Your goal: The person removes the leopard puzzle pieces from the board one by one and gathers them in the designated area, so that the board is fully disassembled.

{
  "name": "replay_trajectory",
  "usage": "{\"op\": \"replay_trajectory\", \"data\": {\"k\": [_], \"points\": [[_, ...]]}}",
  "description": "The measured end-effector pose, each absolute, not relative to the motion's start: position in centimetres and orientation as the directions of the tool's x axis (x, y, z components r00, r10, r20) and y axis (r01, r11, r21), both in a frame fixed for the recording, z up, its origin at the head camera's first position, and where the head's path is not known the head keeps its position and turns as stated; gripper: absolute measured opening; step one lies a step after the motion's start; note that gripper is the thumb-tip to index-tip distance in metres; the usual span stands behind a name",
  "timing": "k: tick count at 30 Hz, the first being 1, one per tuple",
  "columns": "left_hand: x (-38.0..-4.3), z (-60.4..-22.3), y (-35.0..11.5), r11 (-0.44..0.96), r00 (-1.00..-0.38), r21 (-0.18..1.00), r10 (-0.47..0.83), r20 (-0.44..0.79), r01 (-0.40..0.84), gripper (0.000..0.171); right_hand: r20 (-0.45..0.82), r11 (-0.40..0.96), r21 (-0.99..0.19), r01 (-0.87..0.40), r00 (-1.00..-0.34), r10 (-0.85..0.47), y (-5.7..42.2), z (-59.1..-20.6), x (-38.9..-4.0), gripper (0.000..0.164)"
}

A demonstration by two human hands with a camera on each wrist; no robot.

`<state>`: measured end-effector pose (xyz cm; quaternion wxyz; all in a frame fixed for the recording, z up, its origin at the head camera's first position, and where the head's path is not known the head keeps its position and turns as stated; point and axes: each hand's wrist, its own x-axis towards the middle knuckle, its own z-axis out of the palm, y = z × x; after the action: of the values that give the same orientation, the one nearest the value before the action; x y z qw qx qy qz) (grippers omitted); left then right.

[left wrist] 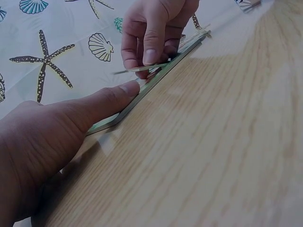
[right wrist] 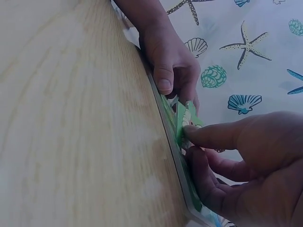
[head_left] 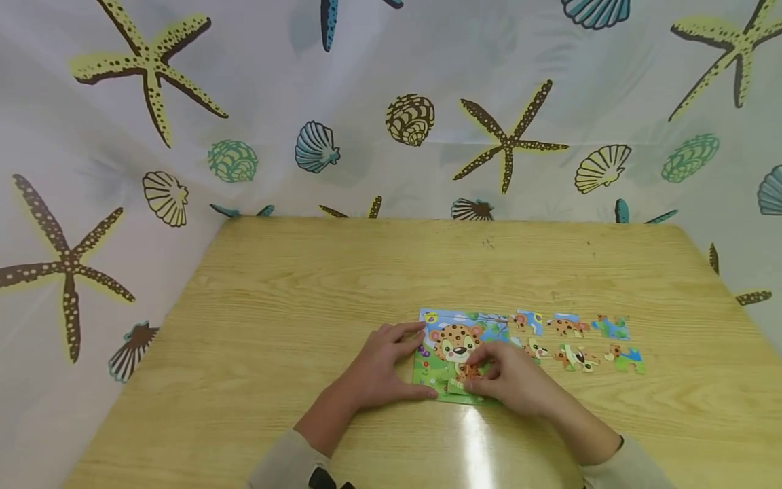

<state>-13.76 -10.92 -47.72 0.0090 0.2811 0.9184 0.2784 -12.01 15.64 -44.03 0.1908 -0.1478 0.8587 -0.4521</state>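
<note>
A jigsaw puzzle board with a spotted leopard cub picture lies flat on the wooden table. My right hand pinches a puzzle piece between thumb and fingers over the board's lower middle. In the right wrist view this green piece is tilted up from the board. My left hand rests at the board's left side, its thumb straight along the lower left corner and its fingers touching the left edge. The thumb lies on the board's rim in the left wrist view. My right hand covers the board's lower right part.
Several loose puzzle pieces lie right of the board in two rows, among them a blue-green piece, a spotted piece and a green-blue piece. The wooden table is bordered by a white curtain printed with starfish and shells.
</note>
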Motion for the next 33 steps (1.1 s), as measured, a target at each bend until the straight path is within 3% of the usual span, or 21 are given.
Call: {"op": "replay_trajectory", "data": {"k": [6, 13, 18, 24, 33], "points": [[-13.9, -47.6, -10.8, 0.691, -0.841, 0.510, 0.522, 0.138, 0.513, 0.103, -0.173, 0.467, -0.881, -0.068, -0.875, -0.453, 16.0, -43.9, -12.1, 0.029], [-13.7, -47.5, -10.8, 0.690, -0.843, 0.513, 0.520, 0.140, 0.511, 0.103, -0.096, 0.439, -0.882, -0.168, -0.850, -0.518, 15.7, -44.4, -12.1, 0.015], [-13.7, -47.6, -10.8, 0.689, -0.844, 0.516, 0.517, 0.141, 0.508, 0.102, -0.071, 0.434, -0.879, -0.199, -0.845, -0.530, 15.6, -44.4, -12.0, 0.015], [-13.6, -47.7, -10.9, 0.690, -0.844, 0.519, 0.521, 0.128, 0.505, 0.104, -0.131, 0.452, -0.883, -0.127, -0.857, -0.498, 15.6, -44.1, -11.8, 0.011], [-13.9, -47.8, -11.0, 0.682, -0.840, 0.520, 0.524, 0.143, 0.514, 0.102, -0.183, 0.292, -0.956, 0.040, -0.857, -0.482, 16.9, -44.1, -11.2, 0.023]]}}
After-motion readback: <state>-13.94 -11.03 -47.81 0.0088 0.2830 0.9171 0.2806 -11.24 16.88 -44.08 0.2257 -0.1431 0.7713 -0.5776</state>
